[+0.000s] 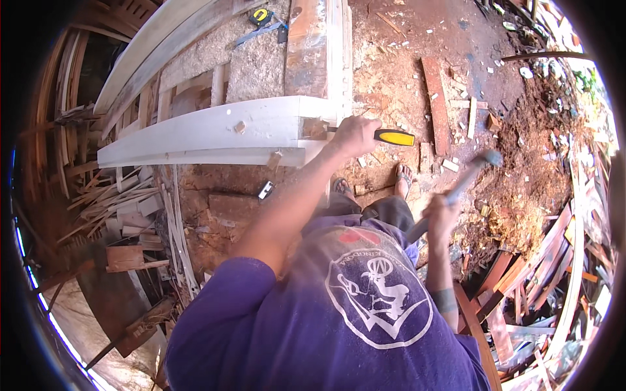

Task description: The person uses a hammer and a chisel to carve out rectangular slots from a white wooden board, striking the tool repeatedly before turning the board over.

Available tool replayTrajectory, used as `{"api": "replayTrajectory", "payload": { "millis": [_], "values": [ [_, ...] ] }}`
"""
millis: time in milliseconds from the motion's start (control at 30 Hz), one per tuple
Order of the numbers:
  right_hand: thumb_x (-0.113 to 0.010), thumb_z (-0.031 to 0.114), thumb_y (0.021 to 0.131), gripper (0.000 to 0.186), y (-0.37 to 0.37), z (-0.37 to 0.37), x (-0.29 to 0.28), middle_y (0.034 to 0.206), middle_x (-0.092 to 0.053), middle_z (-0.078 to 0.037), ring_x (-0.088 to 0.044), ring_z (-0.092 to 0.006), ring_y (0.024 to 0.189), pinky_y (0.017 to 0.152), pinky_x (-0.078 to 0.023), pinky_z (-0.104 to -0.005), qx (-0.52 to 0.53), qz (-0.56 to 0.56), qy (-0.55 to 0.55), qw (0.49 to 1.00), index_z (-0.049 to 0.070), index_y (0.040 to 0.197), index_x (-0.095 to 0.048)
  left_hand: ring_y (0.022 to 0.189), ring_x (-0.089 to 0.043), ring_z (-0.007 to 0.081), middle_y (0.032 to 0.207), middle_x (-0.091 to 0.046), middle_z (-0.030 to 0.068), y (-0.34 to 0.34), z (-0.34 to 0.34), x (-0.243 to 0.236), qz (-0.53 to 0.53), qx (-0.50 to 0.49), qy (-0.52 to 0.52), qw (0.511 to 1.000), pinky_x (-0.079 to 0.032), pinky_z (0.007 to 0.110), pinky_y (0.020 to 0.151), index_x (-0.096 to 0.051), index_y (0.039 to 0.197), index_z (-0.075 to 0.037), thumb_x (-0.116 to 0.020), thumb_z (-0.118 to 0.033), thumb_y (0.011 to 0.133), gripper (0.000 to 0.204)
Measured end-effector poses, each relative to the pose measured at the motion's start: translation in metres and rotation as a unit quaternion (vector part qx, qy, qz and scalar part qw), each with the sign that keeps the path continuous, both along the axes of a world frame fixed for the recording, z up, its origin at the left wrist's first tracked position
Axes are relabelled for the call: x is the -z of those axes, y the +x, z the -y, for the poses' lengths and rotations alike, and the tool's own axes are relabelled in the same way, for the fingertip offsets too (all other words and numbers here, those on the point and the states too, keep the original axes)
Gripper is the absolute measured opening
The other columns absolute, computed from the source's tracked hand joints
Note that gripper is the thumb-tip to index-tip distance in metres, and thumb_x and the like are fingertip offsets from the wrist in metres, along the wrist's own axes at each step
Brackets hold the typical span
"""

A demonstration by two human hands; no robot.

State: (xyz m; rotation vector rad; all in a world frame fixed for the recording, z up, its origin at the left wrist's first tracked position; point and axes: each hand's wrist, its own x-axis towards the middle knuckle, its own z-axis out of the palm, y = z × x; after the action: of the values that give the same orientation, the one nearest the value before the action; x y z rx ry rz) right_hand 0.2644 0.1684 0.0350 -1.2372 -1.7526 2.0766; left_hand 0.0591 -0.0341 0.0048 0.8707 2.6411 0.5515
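My left hand [355,136] is closed around a chisel [395,137] with a yellow and black handle, which sticks out to the right of the fist. The blade end points left, at a cut recess [314,128] in the end of a pale wooden beam [208,130]; my hand partly hides the blade. Lower to the right, my right hand [442,212] grips a hammer [464,182] by its handle. Its head is up and to the right, apart from the chisel, and slightly blurred. A small wood chip [240,127] lies on the beam.
Behind the beam, a yellow and black tape measure [261,16] rests on the dusty workbench [257,68]. A reddish plank [435,104] and wood scraps lie on the floor. Offcuts [130,208] are piled at left, more scrap wood [521,287] at lower right. My feet [404,180] stand below the chisel.
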Motion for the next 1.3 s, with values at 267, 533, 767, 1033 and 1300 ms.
{"api": "replayTrajectory", "payload": {
  "millis": [267, 533, 767, 1033, 1300],
  "values": [
    [-0.065, 0.018, 0.083, 0.037, -0.007, 0.005, -0.024, 0.092, -0.07, -0.022, -0.069, -0.0286, 0.086, 0.079, -0.054, -0.042, -0.378, 0.153, 0.066, 0.911, -0.005, 0.112, -0.06, 0.084, -0.074, 0.0275, 0.086, -0.075, 0.0129, 0.009, 0.039, -0.026, 0.012, 0.069, -0.09, 0.994, -0.057, 0.043, 0.076, -0.073, 0.095, -0.013, -0.077, -0.023, 0.079, 0.02],
    [-0.061, 0.008, 0.085, 0.013, 0.006, -0.083, -0.037, 0.062, -0.053, -0.002, -0.048, -0.0113, 0.045, 0.043, -0.041, -0.027, -0.162, 0.135, 0.096, 0.973, 0.003, 0.095, -0.054, 0.061, -0.069, 0.0135, 0.074, -0.074, 0.0065, -0.038, 0.068, -0.13, -0.114, 0.001, 0.124, 0.986, -0.055, 0.033, 0.058, -0.075, 0.091, -0.007, -0.077, -0.025, 0.087, 0.019],
    [-0.062, 0.01, 0.085, 0.011, 0.021, -0.08, -0.021, 0.06, -0.052, -0.002, -0.049, -0.0121, 0.044, 0.042, -0.04, -0.0267, -0.097, 0.115, 0.012, 0.988, 0.004, 0.088, -0.053, 0.055, -0.066, 0.0188, 0.069, -0.071, 0.0084, 0.018, -0.017, -0.053, 0.041, 0.068, 0.105, 0.991, -0.056, 0.031, 0.054, -0.074, 0.089, -0.009, -0.073, -0.018, 0.086, 0.01],
    [-0.064, 0.011, 0.085, 0.014, 0.028, -0.083, -0.006, 0.061, -0.052, -0.003, -0.05, -0.0132, 0.043, 0.041, -0.041, -0.0279, -0.109, 0.145, -0.004, 0.983, 0.003, 0.086, -0.053, 0.075, -0.073, 0.0368, 0.077, -0.072, 0.0184, 0.019, -0.02, -0.024, 0.068, -0.007, 0.062, 0.996, -0.059, 0.046, 0.075, -0.077, 0.101, -0.013, -0.074, -0.026, 0.079, 0.025],
    [-0.064, 0.012, 0.086, 0.013, 0.018, -0.088, -0.019, 0.062, -0.052, -0.002, -0.05, -0.0127, 0.044, 0.041, -0.04, -0.0272, -0.093, 0.129, 0.009, 0.987, 0.004, 0.088, -0.054, 0.078, -0.073, 0.0374, 0.08, -0.073, 0.0193, 0.017, -0.026, -0.027, 0.103, -0.024, 0.056, 0.993, -0.059, 0.047, 0.078, -0.076, 0.102, -0.012, -0.07, -0.022, 0.08, 0.025]
  ]
}}
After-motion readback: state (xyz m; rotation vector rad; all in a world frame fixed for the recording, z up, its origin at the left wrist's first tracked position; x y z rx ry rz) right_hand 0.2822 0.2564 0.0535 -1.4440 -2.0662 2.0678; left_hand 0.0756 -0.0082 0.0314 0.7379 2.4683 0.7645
